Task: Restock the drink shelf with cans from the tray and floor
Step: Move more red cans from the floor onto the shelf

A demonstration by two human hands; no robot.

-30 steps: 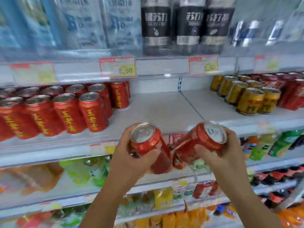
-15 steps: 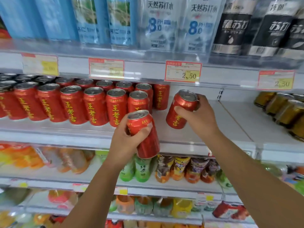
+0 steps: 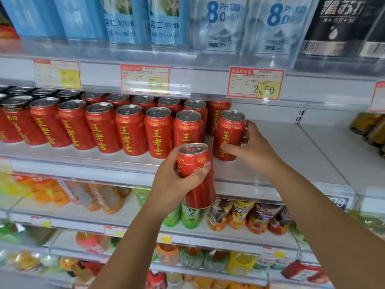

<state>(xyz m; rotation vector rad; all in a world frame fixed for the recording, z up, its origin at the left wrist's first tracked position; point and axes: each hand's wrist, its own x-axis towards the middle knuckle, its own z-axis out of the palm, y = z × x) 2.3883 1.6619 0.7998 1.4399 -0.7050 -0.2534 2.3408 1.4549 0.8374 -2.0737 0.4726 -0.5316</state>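
Observation:
My right hand grips a red can with yellow lettering, which stands upright on the white drink shelf at the right end of the front row of matching red cans. My left hand holds a second red can in front of the shelf's edge, tilted slightly, its silver top facing me. Several rows of the same cans fill the shelf to the left.
White shelf surface lies bare to the right of the placed can, up to gold cans at the far right. Water bottles stand on the shelf above. Price tags line its edge. Bottled juices and teas fill the lower shelves.
My right hand has lowered its can from a tilted hold to upright on the shelf beside the row. My left hand with its can has moved up and closer to the shelf.

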